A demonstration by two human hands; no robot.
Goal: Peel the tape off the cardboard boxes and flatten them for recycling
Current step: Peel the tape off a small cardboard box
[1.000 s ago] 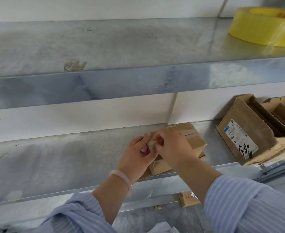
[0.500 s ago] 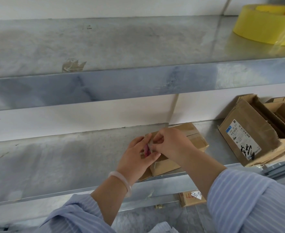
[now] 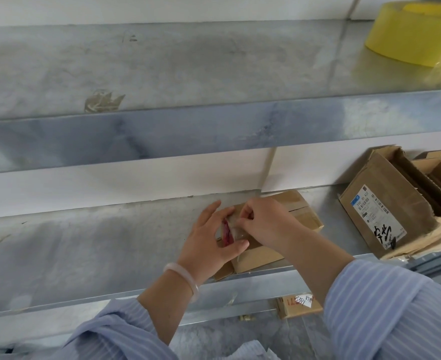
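At the near edge of the lower shelf [image 3: 84, 255], the small cardboard box [image 3: 274, 249] looks barely started: the right hand [image 3: 266, 226] pinches a lifted strip of tape [image 3: 236, 229] in its fingers while the left hand [image 3: 206, 246] braces the box with straight fingers, so the rest of the peeling and all the flattening remain.

I take this for a stockroom or packing area: galvanised steel shelves [image 3: 188, 63] run along a white wall [image 3: 110, 188], a big yellow tape roll [image 3: 416, 35] sits at two o'clock, and torn-open shipping cartons [image 3: 385, 211] with barcode labels sit at three o'clock.
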